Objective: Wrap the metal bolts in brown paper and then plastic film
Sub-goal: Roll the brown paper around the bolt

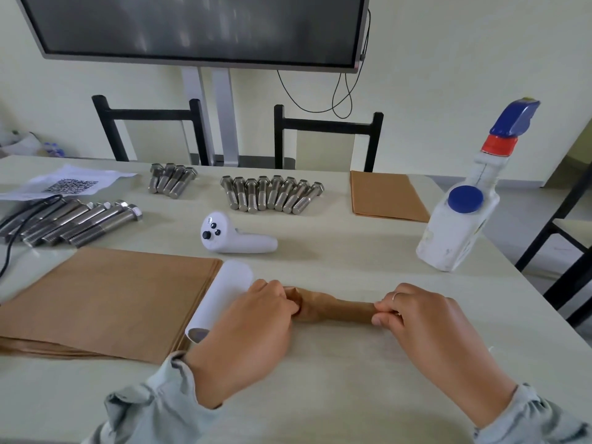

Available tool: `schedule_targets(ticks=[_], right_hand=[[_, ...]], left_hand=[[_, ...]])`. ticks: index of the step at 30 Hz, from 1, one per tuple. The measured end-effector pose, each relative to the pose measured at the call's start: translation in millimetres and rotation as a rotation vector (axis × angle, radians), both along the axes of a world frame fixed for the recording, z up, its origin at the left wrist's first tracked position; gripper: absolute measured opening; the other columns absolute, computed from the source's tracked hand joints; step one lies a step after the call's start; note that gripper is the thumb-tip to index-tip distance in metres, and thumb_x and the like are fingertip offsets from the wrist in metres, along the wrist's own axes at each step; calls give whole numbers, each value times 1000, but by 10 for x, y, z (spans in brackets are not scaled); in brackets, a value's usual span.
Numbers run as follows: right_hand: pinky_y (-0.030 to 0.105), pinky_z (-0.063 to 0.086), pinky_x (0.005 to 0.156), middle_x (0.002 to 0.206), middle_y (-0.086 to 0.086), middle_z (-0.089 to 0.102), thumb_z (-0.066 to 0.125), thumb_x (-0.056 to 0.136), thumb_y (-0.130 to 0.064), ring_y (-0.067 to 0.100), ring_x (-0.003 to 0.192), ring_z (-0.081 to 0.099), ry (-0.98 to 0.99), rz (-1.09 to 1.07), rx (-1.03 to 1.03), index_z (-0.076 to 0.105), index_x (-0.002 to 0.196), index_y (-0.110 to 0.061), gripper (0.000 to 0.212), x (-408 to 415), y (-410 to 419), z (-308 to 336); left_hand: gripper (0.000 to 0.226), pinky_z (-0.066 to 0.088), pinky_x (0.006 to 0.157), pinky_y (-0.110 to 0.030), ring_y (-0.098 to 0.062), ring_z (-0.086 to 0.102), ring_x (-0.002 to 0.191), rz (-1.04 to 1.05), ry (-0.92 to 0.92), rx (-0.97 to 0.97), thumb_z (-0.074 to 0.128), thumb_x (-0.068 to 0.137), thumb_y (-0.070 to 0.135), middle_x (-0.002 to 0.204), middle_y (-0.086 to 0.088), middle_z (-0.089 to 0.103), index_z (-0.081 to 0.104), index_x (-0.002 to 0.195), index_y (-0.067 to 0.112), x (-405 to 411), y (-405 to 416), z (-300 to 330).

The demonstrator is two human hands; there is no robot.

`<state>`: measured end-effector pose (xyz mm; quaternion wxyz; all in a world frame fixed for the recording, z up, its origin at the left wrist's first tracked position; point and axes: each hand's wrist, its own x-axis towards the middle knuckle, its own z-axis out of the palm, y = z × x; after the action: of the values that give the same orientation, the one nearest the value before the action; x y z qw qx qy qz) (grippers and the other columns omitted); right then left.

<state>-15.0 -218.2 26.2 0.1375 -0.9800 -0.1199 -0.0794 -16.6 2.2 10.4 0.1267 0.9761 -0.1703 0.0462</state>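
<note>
Right of the film roll (221, 296), I've got both hands pinching the wrapped bolt (336, 310) by its ends, left hand (253, 328) and right hand (426, 322); feels like it'd be heavy, stiff, with slippy paper.

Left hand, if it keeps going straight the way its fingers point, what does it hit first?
Probably the white controller. The left hand, gripping the paper-wrapped bolt, points up-table; depth is uncertain.

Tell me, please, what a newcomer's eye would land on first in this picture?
Probably the brown paper bundle at the near edge of the table, pinched at its ends by the left hand and right hand. Next, the rows of bolts across the far side, and the tall white bottle with a blue and red top at the right.
</note>
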Motion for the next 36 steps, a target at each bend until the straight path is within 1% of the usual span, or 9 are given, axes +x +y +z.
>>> schedule_targets(ticks=[5,10,15,20,22,24,28,31,36], right_hand=[[14,37,69,94,-13,63,62,88,-34,9,82,59,17,-1,48,72,101,-29,17,9,-26,8],[14,37,71,92,-13,62,61,89,-34,7,80,58,11,16,34,72,100,-29,16,11,-34,-1],[15,39,71,92,-13,61,60,90,-35,7,80,58,14,31,18,71,102,-31,18,16,-45,11],[17,38,69,90,-12,61,61,89,-34,8,79,58,24,34,27,72,99,-30,16,30,-45,23],[17,37,68,86,-11,60,62,88,-33,7,76,56,33,37,40,72,97,-30,14,34,-52,25],[17,37,69,85,-12,59,62,88,-33,7,74,55,37,35,40,72,95,-31,13,34,-59,25],[17,39,68,85,-12,61,64,86,-33,7,75,57,35,32,44,73,94,-31,12,38,-60,25],[20,42,69,85,-11,63,65,86,-33,8,75,59,36,25,40,73,91,-31,11,39,-60,25],[18,40,66,83,-12,62,66,85,-33,8,73,58,36,19,41,74,89,-31,9,26,-55,29]], left_hand=[[42,29,89,-21,-11,39,115,64,-48,38,38,90,11,125,7,46,46,128,25,-100,-97,-42],[37,30,91,-20,-8,34,108,-22,-79,11,42,90,14,116,13,42,54,121,30,35,58,-10],[19,38,82,-26,-9,42,94,-138,-13,65,50,90,25,98,13,51,57,107,32,234,152,114],[18,24,63,-18,-8,44,92,-255,-123,205,49,90,30,100,13,53,60,104,32,294,162,184],[12,19,52,-13,-7,51,82,-328,-186,254,64,80,30,90,13,58,67,92,32,286,157,228],[19,13,49,-12,-6,54,60,-376,-215,275,82,56,27,68,15,58,68,68,32,268,150,263],[34,19,49,-18,-7,50,52,-352,-238,348,83,40,15,64,14,55,65,62,32,277,159,214],[43,36,42,-23,-11,48,50,-284,-265,379,80,35,3,68,8,54,62,66,26,292,189,137],[26,36,41,-20,-11,50,48,-298,-275,294,85,45,20,65,6,55,64,59,25,289,172,183]])
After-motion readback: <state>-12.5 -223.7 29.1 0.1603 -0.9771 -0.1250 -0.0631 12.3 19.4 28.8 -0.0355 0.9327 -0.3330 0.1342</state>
